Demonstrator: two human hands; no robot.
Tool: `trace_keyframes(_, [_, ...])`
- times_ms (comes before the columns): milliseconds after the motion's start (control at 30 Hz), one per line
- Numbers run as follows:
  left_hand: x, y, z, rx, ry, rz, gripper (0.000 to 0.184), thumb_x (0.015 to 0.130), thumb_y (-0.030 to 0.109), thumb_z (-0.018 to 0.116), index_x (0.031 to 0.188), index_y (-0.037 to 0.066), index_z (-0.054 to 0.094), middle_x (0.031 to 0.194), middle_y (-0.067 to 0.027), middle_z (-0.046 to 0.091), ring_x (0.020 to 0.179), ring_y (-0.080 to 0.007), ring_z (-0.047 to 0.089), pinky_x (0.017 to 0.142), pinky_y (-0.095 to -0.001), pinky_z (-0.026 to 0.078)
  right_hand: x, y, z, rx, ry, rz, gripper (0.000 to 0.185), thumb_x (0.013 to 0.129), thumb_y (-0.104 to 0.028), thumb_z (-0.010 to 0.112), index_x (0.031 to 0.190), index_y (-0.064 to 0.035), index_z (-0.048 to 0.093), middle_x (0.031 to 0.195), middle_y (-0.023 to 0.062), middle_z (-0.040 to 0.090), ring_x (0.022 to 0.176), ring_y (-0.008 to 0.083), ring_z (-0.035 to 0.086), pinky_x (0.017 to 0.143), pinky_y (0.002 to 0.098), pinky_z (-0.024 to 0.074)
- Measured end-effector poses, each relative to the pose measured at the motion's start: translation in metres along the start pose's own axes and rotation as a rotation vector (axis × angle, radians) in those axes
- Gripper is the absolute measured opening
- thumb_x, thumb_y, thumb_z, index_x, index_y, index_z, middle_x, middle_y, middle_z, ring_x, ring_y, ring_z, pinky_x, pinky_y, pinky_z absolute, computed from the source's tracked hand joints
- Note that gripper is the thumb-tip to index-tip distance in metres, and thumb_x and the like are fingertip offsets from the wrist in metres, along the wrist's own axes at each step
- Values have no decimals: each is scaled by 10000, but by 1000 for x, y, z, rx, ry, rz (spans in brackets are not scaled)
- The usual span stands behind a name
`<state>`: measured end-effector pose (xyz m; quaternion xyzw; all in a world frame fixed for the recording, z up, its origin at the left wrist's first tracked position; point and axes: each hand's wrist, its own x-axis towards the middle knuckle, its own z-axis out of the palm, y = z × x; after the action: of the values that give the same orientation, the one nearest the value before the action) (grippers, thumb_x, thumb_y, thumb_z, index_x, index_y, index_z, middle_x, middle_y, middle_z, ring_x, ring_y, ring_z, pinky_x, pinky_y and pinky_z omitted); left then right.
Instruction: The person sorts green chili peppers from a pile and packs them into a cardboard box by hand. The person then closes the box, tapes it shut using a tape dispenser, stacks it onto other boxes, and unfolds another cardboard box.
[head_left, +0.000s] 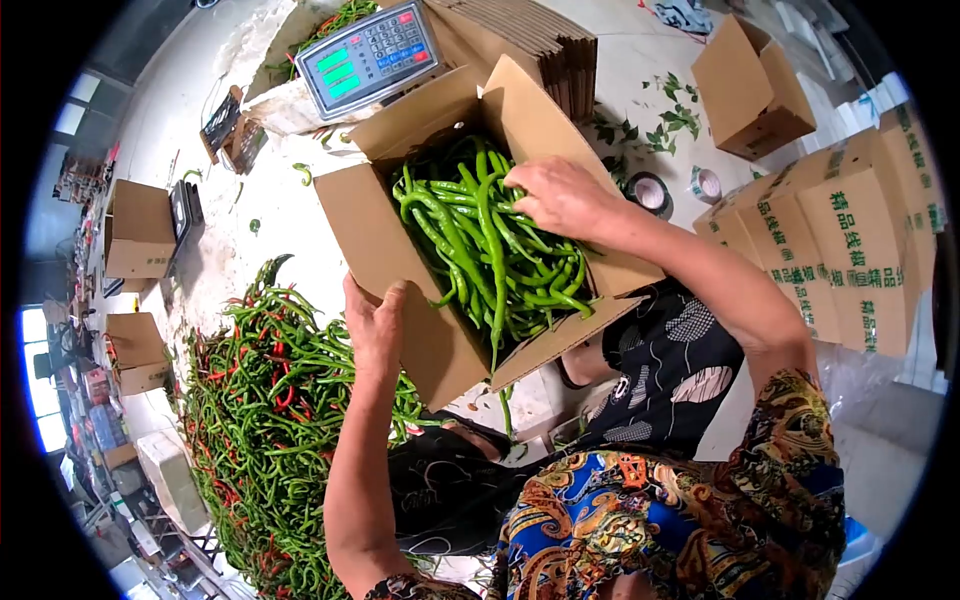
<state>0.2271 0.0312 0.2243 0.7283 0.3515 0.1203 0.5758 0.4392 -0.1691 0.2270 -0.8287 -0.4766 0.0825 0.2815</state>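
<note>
An open cardboard box (pixel 441 355) sits in front of me, tilted, with long green chili peppers (pixel 490 240) filling it. My left hand (pixel 375 315) grips the box's left flap, thumb on the near side; its other fingers are partly hidden. Inside the right half, my right hand (pixel 560 195) has its fingers curled down on the peppers at the upper right. How many peppers those fingers hold is hidden. One long pepper lies lengthwise over the others, reaching toward the near corner.
A digital scale (pixel 370 55) with lit green displays stands beyond the box. On the left is a large heap of green and red chilies (pixel 270 430). Flattened cartons (pixel 570 70) are stacked behind. Tape rolls (pixel 648 192) and printed boxes (pixel 830 240) are on the right.
</note>
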Motion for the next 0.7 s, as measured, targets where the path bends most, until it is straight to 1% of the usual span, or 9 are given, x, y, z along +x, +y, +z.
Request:
trace_keyframes(100, [3, -5, 0, 30, -17, 58, 573, 846, 90, 645, 1344, -28, 387, 1252, -187, 513, 1152, -269, 518, 1001, -368, 412, 12, -3, 26, -97, -69, 49, 181, 796, -137, 573, 890, 7, 629, 857, 199, 656, 830, 398, 632, 734, 478, 510])
trace_keyframes(233, [4, -2, 0, 392, 240, 481, 619, 824, 29, 578, 1397, -40, 353, 1373, -234, 368, 1268, -367, 398, 1078, -410, 325, 26, -12, 6, -206, -22, 40, 138, 827, -143, 577, 876, -30, 638, 829, 184, 661, 759, 381, 642, 683, 480, 510])
trace_keyframes(367, [-8, 40, -2, 392, 237, 666, 575, 787, -46, 530, 1354, -2, 447, 1373, -209, 382, 1276, -338, 402, 1088, -413, 318, 18, -63, -87, 185, 264, -90, 142, 809, -167, 671, 902, -60, 659, 705, 113, 664, 627, 212, 656, 569, 337, 502])
trace_keyframes(400, [-10, 48, 0, 344, 246, 702, 538, 811, -54, 542, 1340, 13, 467, 1346, -199, 424, 1239, -310, 455, 1018, -391, 409, 11, -75, -98, 216, 282, -115, 165, 800, -170, 697, 917, -59, 663, 717, 105, 669, 625, 190, 653, 561, 317, 497])
trace_keyframes(467, [-10, 50, 5, 119, 147, 632, 485, 846, -40, 566, 1322, 7, 486, 1282, -186, 490, 1163, -279, 524, 917, -362, 490, 5, -79, -84, 216, 340, -304, 165, 784, -151, 723, 901, -57, 653, 753, 72, 665, 636, 168, 640, 562, 310, 500])
trace_keyframes(500, [-16, 56, 7, 63, 62, 577, 451, 914, 13, 568, 1351, 23, 460, 1281, -124, 528, 1156, -222, 533, 988, -359, 426, 1, -83, -79, 254, 305, -337, 146, 772, -89, 729, 882, -51, 642, 796, 52, 653, 679, 157, 638, 580, 293, 508])
trace_keyframes(533, [-21, 64, 11, 46, 16, 542, 430, 889, 23, 602, 1309, 9, 508, 1267, -148, 536, 1160, -242, 531, 977, -362, 428, -4, -89, -79, 347, 199, -267, 184, 752, -6, 749, 888, -52, 633, 813, 35, 659, 727, 112, 652, 660, 239, 531])
trace_keyframes(600, [-20, 60, 15, 344, 26, 773, 418, 856, 43, 642, 1264, 5, 559, 1232, -167, 548, 1141, -276, 536, 966, -375, 430, -6, -93, -76, 415, 180, -272, 196, 738, 38, 738, 882, -40, 631, 830, 31, 640, 705, 115, 636, 629, 230, 511])
trace_keyframes(700, [-26, 57, 30, 366, -79, 789, 475, 785, 45, 698, 1246, 76, 588, 1119, -155, 561, 1053, -314, 522, 916, -408, 422, -10, -94, -71, 507, 185, -303, 207, 735, 59, 725, 897, -33, 637, 848, 38, 625, 699, 123, 615, 610, 241, 492])
